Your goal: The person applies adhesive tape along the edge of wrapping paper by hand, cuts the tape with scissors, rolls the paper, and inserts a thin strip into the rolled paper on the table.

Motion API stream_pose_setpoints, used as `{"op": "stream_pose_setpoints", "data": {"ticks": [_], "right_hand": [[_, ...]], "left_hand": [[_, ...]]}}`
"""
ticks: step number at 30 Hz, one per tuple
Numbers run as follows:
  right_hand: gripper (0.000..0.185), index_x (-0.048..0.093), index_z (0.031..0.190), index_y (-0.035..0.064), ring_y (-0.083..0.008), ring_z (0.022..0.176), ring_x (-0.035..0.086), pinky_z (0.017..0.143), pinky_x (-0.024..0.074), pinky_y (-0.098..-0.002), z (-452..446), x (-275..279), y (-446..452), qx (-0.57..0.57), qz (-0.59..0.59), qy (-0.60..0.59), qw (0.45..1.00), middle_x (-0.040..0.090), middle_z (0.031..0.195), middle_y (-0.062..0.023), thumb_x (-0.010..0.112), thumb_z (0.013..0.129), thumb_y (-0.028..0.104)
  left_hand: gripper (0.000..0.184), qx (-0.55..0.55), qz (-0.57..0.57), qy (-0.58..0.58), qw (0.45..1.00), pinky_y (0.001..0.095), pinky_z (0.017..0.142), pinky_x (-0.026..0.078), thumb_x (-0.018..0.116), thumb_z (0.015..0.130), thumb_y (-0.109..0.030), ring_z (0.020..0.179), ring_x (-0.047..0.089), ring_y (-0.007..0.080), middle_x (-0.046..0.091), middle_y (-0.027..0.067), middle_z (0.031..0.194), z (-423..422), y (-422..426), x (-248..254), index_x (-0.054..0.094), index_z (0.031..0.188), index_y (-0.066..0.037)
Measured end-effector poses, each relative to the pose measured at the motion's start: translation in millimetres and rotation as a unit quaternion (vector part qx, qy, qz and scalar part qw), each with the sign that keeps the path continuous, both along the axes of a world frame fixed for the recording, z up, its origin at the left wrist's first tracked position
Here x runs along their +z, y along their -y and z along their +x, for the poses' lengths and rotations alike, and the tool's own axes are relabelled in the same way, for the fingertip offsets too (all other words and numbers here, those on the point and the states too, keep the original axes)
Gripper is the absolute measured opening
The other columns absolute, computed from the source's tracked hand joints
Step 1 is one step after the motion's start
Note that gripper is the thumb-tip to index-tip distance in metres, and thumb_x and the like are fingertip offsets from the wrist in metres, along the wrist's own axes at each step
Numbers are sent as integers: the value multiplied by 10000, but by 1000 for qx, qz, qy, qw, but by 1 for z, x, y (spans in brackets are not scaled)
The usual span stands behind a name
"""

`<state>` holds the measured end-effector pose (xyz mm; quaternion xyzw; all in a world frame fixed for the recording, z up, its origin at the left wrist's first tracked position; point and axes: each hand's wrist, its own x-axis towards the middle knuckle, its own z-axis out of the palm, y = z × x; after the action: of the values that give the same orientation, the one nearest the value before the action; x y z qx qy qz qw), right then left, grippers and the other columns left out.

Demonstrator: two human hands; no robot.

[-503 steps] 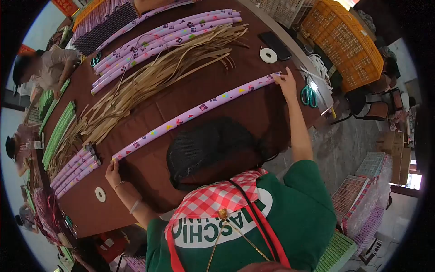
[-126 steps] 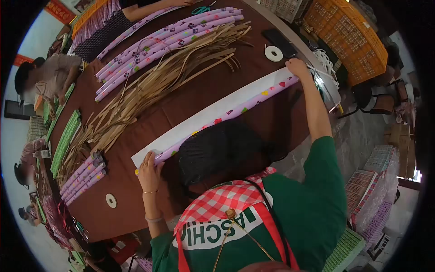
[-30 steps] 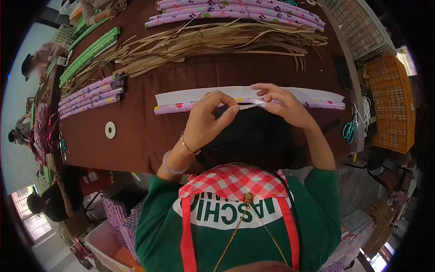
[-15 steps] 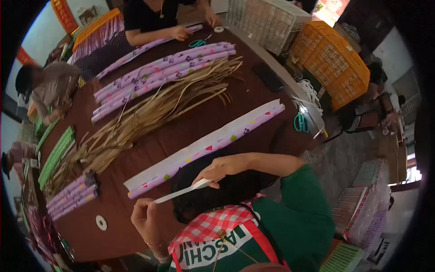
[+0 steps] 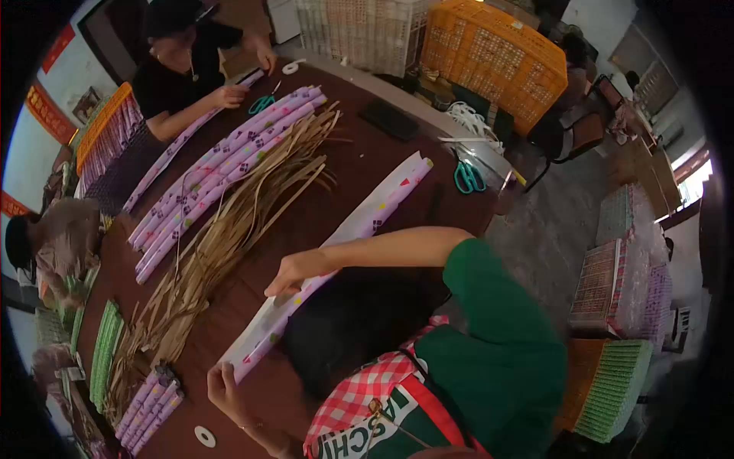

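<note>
A long purple patterned roll [image 5: 377,216] with a white strip of its sheet unrolled lies slantwise on the brown table. My left hand [image 5: 227,392] is at its near left end, thumb and fingers pressed together at the sheet's corner. Further along, my right hand [image 5: 300,274] is closed over the white part, knuckles up, the forearm crossing above the roll. What either hand pinches is hidden or too small to tell; the white tape is not distinct. A black mesh bag [image 5: 344,321] sits between the roll and my apron.
Beyond lie brown strips [image 5: 229,229], purple rolls [image 5: 222,172], a phone [image 5: 388,120] and teal scissors [image 5: 469,177]. Short purple rolls [image 5: 151,409], green rolls [image 5: 105,352] and a white tape ring [image 5: 205,436] are at left. A person in black [image 5: 187,84] works across the table.
The tape stretched between my hands near my chest no longer shows clearly. Both hands have moved onto the roll, the right one leftward and forward. The view has turned, showing more of the person opposite.
</note>
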<state>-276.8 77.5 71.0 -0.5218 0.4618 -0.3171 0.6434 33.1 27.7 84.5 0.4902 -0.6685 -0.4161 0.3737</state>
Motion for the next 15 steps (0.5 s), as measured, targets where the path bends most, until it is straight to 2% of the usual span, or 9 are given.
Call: {"op": "stream_pose_setpoints", "data": {"ticks": [3, 4, 6, 7, 8, 10, 13, 14, 15], "right_hand": [[506, 469, 529, 64, -92, 577, 375, 584, 317, -259, 0, -11, 10, 5, -29, -42, 999, 423, 562, 8, 530, 838, 460], [501, 468, 533, 66, -91, 577, 372, 587, 318, -256, 2, -12, 11, -17, -1, -90, 996, 413, 555, 12, 521, 848, 452], [479, 466, 555, 61, -87, 584, 377, 594, 318, -251, -3, -17, 15, 12, -56, -27, 998, 415, 566, 12, 458, 898, 395], [461, 463, 561, 55, -84, 597, 381, 599, 318, -252, -4, -21, 21, 8, 33, -73, 997, 424, 583, 8, 454, 903, 364], [428, 455, 560, 39, -87, 614, 391, 613, 326, -250, -4, -20, 22, 16, 20, -54, 998, 435, 608, 2, 465, 896, 304], [457, 488, 545, 50, -96, 551, 382, 552, 317, -252, -2, -31, 27, -5, 7, -56, 998, 396, 544, 14, 512, 867, 373], [379, 559, 631, 10, -83, 581, 371, 553, 311, -246, 13, -29, 28, -46, 28, -72, 996, 408, 596, 14, 536, 862, 311], [379, 559, 631, 10, -83, 581, 371, 553, 311, -246, 15, -27, 28, -33, 35, -68, 997, 408, 596, 14, 536, 862, 311], [374, 576, 654, -8, -91, 615, 412, 578, 335, -246, 13, -25, 29, -43, 42, -90, 994, 461, 644, -7, 543, 857, 304]], "left_hand": [[117, 14, 20, 27, 999, 222, 619, 408, 598, 808, -101, 681, 483, 78, 547, -9, 718, -1, 0, -1, 593, 816, 16], [121, 21, 6, 49, 999, 213, 583, 392, 591, 819, -109, 652, 461, 64, 530, -20, 702, 12, 6, -20, 597, 795, 10], [128, 59, 44, 38, 997, 196, 533, 346, 607, 805, -107, 604, 409, 48, 478, -35, 646, 7, 4, -15, 593, 773, 17], [129, 56, 46, 47, 996, 199, 545, 360, 615, 799, -107, 610, 426, 52, 494, -29, 640, 7, 5, -12, 592, 780, 18], [130, 75, 29, 88, 993, 203, 558, 374, 623, 792, -110, 616, 461, 61, 530, -1, 642, 9, 6, -14, 599, 790, 17], [130, 79, 22, 83, 993, 233, 592, 412, 642, 774, -123, 636, 518, 109, 601, 59, 701, 24, 15, -33, 622, 807, 2], [141, 83, -2, 94, 992, 262, 629, 444, 654, 761, -136, 657, 560, 162, 634, 84, 760, 26, 21, -45, 634, 810, -5], [183, 75, -14, 118, 990, 212, 587, 428, 658, 784, -168, 655, 546, 84, 612, 53, 740, 27, 22, -44, 645, 834, 8], [183, 85, -5, 123, 989, 212, 587, 428, 658, 784, -168, 655, 546, 84, 612, 53, 740, 25, 22, -44, 645, 834, 8]]}}
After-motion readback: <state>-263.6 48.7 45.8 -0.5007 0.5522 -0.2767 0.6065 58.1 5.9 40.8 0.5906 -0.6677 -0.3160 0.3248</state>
